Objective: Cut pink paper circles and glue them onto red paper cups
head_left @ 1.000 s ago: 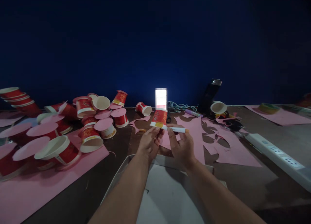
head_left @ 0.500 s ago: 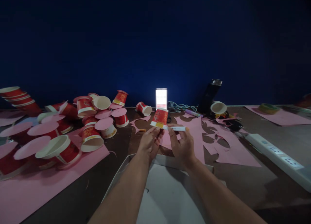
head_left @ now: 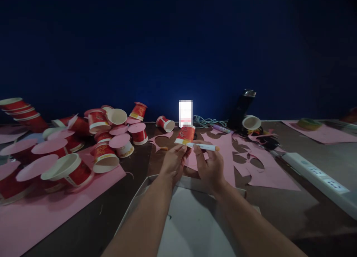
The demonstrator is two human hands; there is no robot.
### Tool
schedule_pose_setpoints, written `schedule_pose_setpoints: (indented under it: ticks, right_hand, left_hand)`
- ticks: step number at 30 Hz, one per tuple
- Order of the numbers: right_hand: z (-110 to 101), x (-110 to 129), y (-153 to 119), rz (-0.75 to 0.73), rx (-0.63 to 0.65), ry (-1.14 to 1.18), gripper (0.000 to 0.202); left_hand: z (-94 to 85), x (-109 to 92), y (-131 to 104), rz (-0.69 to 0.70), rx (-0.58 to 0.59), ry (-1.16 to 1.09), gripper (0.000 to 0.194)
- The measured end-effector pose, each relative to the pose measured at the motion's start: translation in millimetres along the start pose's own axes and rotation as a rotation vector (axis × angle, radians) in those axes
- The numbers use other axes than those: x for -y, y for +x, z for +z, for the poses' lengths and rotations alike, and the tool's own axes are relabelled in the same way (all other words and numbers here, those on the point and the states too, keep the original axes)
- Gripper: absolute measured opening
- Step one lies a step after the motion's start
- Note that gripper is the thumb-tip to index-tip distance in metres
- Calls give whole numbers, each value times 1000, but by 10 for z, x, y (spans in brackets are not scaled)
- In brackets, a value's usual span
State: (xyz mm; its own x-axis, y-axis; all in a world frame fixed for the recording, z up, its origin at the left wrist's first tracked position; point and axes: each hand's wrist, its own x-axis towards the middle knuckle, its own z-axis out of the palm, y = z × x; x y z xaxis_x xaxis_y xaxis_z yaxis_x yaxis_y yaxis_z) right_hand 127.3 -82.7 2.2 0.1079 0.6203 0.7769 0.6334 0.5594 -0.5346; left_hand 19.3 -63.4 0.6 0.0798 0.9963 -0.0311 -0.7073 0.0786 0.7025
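Note:
My left hand (head_left: pixel 173 163) grips a red paper cup (head_left: pixel 185 134) by its lower edge, where a yellow and white band runs around it. In my right hand (head_left: pixel 210 167) is a white marker (head_left: pixel 206 147) with an orange end, lying almost level. The marker's left end is at the cup's lower right edge; whether it touches is too small to tell. Just behind the cup stands a bright, pixelated white screen (head_left: pixel 185 111). Below both hands is an open shallow white box (head_left: pixel 192 219).
At left, several red paper cups (head_left: pixel 105 158), many with pink paper discs, crowd a pink sheet (head_left: pixel 83 197). Cut pink paper (head_left: pixel 267 171), a lying cup (head_left: pixel 251 122), a dark flask (head_left: pixel 242 106) and a power strip (head_left: pixel 318 175) are at right. A blue wall (head_left: pixel 178 45) stands behind.
The cup and both hands sit very slightly further right in view. Both holds are the same, and the marker stays at the cup's lower edge.

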Motion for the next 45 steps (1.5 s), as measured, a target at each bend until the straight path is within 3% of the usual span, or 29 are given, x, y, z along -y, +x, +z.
schedule_pose_setpoints:
  ticks: [19,29,38,45]
  right_hand:
    - [-9,21,10,17,8,-21,20]
    - [-7,20,8,16,-3,-23,18]
    - [-63,69,57,16,-146,-17,18]
    - [-42,38,42,-3,-96,-14,17]
  left_hand:
    - [-2,11,-7,27,37,48,13]
    - [9,-12,-16,-6,0,35,11]
    - [0,-60,-24,-10,-7,-131,12]
    - [25,-68,-38,-34,-30,-91,6]
